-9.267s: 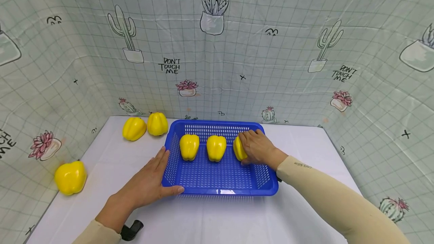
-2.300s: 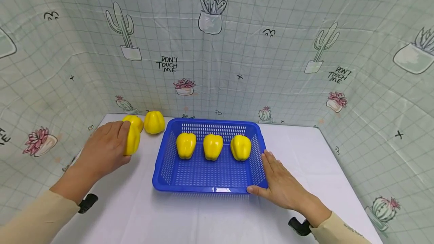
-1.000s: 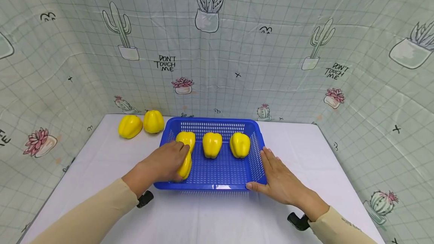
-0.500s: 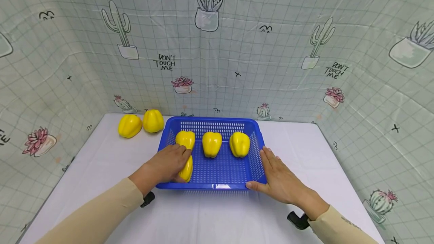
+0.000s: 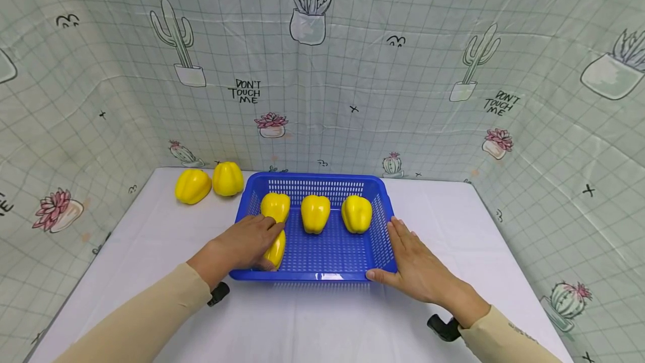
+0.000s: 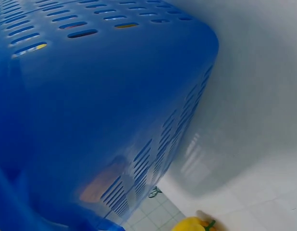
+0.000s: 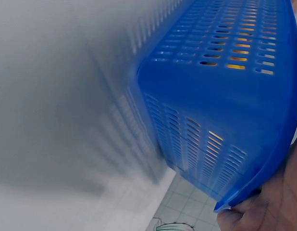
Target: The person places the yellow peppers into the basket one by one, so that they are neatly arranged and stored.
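Three yellow bell peppers [image 5: 315, 213] already standing in a row along the far half of the blue plastic basket [image 5: 322, 277], at roughly 11, 12 and 1 o'clock from its centre. A fourth pepper [image 5: 275, 250] down in the near-left corner, about 8 o'clock in the basket, directly in front of the leftmost one of the row and close to it; whether resting fully on the basket floor cannot be told. Left to go, by the look of it: two more peppers [image 5: 192, 186] on the white table [image 5: 312, 324], side by side at about 10 o'clock from the basket, near its far-left corner, well apart from both hands.

Left hand [image 5: 247, 242] curled over the fourth pepper from its left side, fingers wrapped across the top, grip seemingly not yet let go. Right hand [image 5: 413, 262] flat and relaxed against the basket's right wall at about 4 o'clock, fingers straight along the rim, thumb at the near-right corner, bracing it. Hands apart, basket between them. Wrist views showing little beyond slotted blue wall [image 7: 220, 96] and, from the left wrist, a corner of one pepper on the table [image 6: 194, 224].
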A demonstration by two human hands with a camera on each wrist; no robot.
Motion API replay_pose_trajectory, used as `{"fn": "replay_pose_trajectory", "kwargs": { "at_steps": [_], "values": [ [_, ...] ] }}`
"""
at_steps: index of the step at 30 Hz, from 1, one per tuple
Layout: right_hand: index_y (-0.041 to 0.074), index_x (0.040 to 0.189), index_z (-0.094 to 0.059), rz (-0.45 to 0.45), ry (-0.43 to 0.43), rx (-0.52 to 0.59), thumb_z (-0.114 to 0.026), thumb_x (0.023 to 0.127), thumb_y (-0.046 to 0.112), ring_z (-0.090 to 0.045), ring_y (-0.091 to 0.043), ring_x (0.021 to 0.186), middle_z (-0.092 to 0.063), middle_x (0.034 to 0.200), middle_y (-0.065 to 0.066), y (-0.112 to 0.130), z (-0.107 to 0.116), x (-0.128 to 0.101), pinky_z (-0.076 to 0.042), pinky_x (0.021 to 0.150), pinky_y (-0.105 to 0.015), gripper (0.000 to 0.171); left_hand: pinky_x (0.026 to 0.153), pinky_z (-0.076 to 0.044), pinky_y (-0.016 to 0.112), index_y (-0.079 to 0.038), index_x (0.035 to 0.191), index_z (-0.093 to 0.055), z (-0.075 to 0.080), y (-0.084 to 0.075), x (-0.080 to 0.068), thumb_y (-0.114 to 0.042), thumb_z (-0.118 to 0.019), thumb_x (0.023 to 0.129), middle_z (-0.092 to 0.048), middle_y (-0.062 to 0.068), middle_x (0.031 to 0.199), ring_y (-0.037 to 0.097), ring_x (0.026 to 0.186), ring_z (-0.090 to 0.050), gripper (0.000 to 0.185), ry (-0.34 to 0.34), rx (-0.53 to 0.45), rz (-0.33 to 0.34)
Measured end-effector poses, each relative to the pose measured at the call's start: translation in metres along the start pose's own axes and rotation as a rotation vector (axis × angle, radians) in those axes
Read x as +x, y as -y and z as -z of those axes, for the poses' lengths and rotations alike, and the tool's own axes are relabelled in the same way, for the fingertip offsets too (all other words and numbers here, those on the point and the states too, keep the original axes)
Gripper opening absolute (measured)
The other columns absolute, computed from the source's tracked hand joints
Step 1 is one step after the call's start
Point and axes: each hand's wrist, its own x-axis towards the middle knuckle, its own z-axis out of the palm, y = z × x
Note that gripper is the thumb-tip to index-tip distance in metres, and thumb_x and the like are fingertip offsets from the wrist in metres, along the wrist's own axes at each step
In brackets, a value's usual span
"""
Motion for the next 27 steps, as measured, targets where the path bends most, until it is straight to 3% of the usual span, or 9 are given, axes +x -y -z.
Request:
{"fn": "replay_pose_trajectory", "kwargs": {
  "at_steps": [18, 23, 27],
  "values": [
    [-0.009, 0.164, -0.017, 0.007, -0.011, -0.001, -0.057, 0.094, 0.077, -0.02, -0.048, 0.16, -0.013, 0.173, -0.031, -0.001, 0.0, 0.0, -0.023, 0.127, -0.065, 0.118, 0.126, -0.035, 0.056, 0.0, 0.156, -0.045, -0.004, 0.004, 0.0, -0.059, -0.076, 0.092, -0.051, 0.022, 0.154, 0.04, 0.144, -0.048, 0.092, -0.061, -0.035, -0.024],
    [-0.008, 0.165, -0.016, -0.005, 0.001, 0.004, -0.057, 0.093, 0.078, -0.018, -0.046, 0.161, -0.011, 0.173, -0.03, -0.001, -0.001, 0.0, -0.021, 0.129, -0.064, 0.119, 0.126, -0.035, 0.055, -0.003, 0.153, -0.051, -0.004, 0.008, -0.001, -0.059, -0.066, 0.099, -0.054, 0.019, 0.152, 0.038, 0.144, -0.049, 0.079, -0.163, -0.034, -0.041],
    [-0.009, 0.164, -0.016, -0.001, -0.003, 0.007, -0.058, 0.093, 0.078, -0.019, -0.047, 0.16, -0.012, 0.173, -0.031, -0.001, -0.001, 0.0, -0.022, 0.128, -0.065, 0.12, 0.125, -0.038, 0.055, -0.007, 0.146, -0.059, 0.001, 0.016, -0.004, -0.05, -0.062, 0.105, -0.06, 0.014, 0.146, 0.035, 0.139, -0.054, 0.06, -0.303, 0.016, -0.046]
  ]
}}
